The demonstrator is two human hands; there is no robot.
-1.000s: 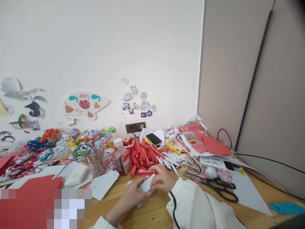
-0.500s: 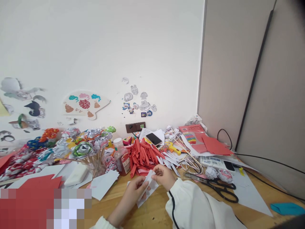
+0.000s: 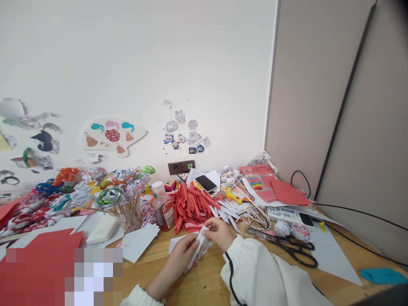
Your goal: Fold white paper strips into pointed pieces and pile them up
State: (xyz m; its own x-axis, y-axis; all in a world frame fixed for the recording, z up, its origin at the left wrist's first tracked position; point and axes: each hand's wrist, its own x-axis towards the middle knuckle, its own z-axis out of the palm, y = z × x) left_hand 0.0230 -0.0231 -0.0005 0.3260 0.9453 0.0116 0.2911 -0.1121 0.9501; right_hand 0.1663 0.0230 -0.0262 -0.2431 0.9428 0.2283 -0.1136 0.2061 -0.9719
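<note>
Both bare hands work together over the desk: the left hand (image 3: 181,251) is curled partly closed, thumb on top, gripping a narrow folded strip of white paper (image 3: 200,242), and the right hand (image 3: 220,234) has its fingertips bunched in a pinch at the strip's upper end. One second ago the right fingers lay across a broader, flatter piece of white paper; now the paper is a slim strip, slanting up and away between the hands, narrower also than it looked half a second ago. The hands themselves have barely shifted.

Beneath them spreads the light-brown wooden table (image 3: 181,291), where more white paper (image 3: 177,241) shows under and beside the left hand. Just beyond the hands, the heap of folded red paper strips (image 3: 190,206) looks unchanged. To its left stands the clear bottle with a white cap and red label (image 3: 162,208); near the right forearm lie the black-handled scissors (image 3: 282,241), both where they were. Behind the red heap rests the black-screened phone (image 3: 206,183), and beside the heap, the small folded white paper strips (image 3: 225,212) fan out undisturbed.
</note>
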